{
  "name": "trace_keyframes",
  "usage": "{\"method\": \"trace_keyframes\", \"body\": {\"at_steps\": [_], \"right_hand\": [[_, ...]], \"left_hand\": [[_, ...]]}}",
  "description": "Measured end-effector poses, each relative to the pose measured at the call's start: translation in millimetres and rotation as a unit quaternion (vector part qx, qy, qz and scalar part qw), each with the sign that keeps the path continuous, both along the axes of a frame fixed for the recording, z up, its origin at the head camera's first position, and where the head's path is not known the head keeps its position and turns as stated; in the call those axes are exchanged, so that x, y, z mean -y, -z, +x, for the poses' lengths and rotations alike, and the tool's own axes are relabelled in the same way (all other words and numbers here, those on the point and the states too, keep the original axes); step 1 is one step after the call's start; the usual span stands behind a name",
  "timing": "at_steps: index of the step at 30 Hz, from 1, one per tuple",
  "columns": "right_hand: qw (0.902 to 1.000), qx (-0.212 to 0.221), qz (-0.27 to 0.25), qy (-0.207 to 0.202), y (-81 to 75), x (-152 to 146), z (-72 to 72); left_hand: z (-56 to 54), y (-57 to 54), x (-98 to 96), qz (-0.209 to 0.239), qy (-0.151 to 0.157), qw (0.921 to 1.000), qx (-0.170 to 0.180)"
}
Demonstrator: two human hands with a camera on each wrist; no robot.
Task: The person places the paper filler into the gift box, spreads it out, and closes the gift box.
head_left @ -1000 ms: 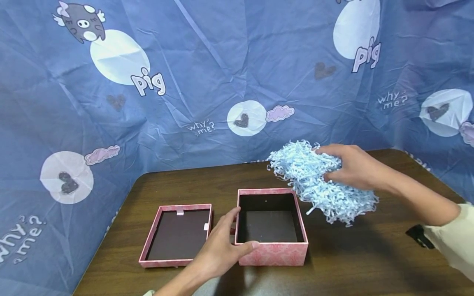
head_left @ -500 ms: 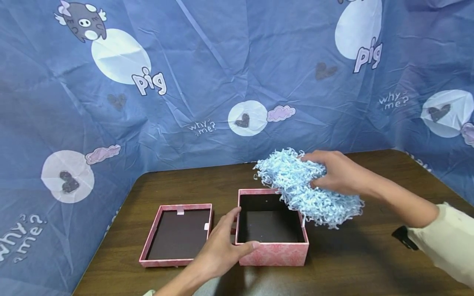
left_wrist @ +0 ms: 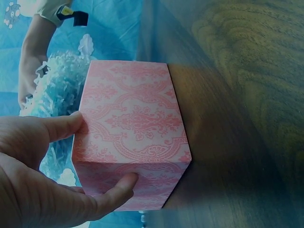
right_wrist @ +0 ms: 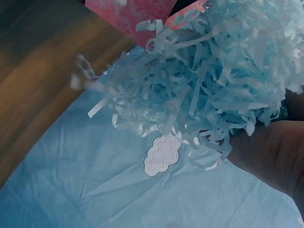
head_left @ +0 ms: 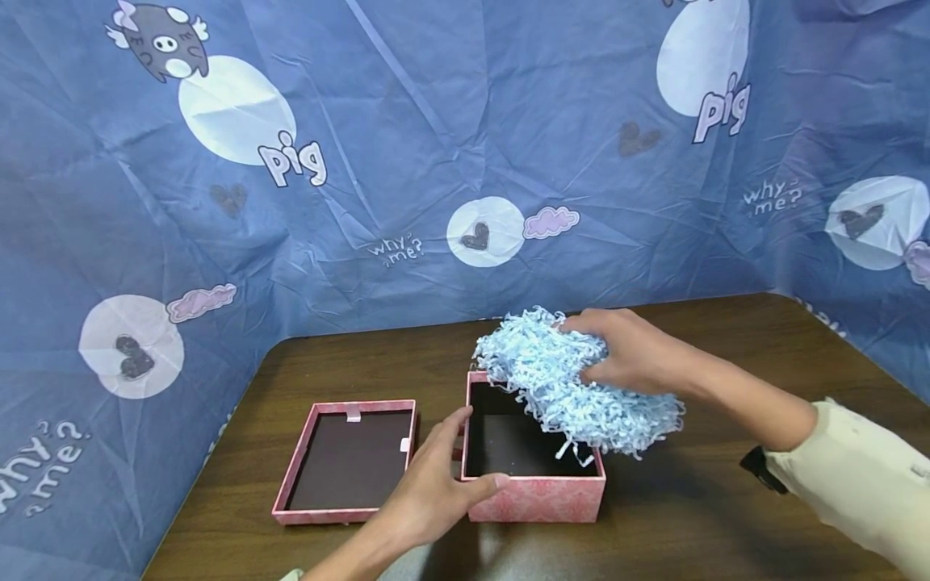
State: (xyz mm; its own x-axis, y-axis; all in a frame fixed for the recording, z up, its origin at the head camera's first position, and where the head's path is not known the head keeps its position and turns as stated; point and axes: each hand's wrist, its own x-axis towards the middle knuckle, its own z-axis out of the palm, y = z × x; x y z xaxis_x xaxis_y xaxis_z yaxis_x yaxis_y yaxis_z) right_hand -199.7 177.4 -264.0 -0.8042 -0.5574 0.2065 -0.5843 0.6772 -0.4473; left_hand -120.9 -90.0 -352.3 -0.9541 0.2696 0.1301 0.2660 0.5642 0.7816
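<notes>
Rt hand (head_left: 639, 355) is grasping the blue paper shreds (head_left: 545, 375), which are hanging over the pink box (head_left: 538, 499), toward its 1 o'clock. Lt hand (head_left: 434, 488) is touching box at 8 o'clock w/ loosely extended fingers. Pink lid (head_left: 349, 464) is lying at 9 o'clock, blue cloth (head_left: 407, 137) is hanging at 12.

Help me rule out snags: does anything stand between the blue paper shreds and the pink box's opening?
Nothing visible does: the right hand holds the blue paper shreds partly over the open pink box, whose lid lies apart.
</notes>
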Motion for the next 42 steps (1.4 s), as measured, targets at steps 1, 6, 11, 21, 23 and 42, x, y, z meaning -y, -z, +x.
{"method": "trace_keyframes", "body": {"at_steps": [1, 6, 11, 21, 23, 42], "right_hand": [[1.0000, 0.000, 0.000, -0.002, 0.7, 2, -0.1], [0.9998, 0.007, 0.004, -0.016, 5.1, 15, -0.6], [0.9990, 0.027, 0.010, -0.034, 10.6, 26, 2.2], [0.9986, 0.028, 0.026, -0.037, 23.7, 39, 3.8], [0.9984, 0.027, 0.035, -0.036, 26.8, 41, 4.3], [0.9936, -0.039, 0.081, -0.069, 54.4, 58, 12.7]], "left_hand": [[0.0, 0.1, 0.1, 0.000, 0.000, 1.0000, -0.001], [-0.5, 0.5, 0.9, -0.003, 0.000, 1.0000, -0.001], [-2.0, 0.8, 1.1, 0.001, 0.004, 1.0000, 0.002], [-3.5, 0.2, 0.4, -0.003, -0.003, 0.9999, 0.013], [-4.2, 0.5, 0.5, -0.003, 0.000, 0.9999, 0.010], [-3.1, 1.5, 0.2, 0.010, 0.005, 0.9999, 0.007]]}}
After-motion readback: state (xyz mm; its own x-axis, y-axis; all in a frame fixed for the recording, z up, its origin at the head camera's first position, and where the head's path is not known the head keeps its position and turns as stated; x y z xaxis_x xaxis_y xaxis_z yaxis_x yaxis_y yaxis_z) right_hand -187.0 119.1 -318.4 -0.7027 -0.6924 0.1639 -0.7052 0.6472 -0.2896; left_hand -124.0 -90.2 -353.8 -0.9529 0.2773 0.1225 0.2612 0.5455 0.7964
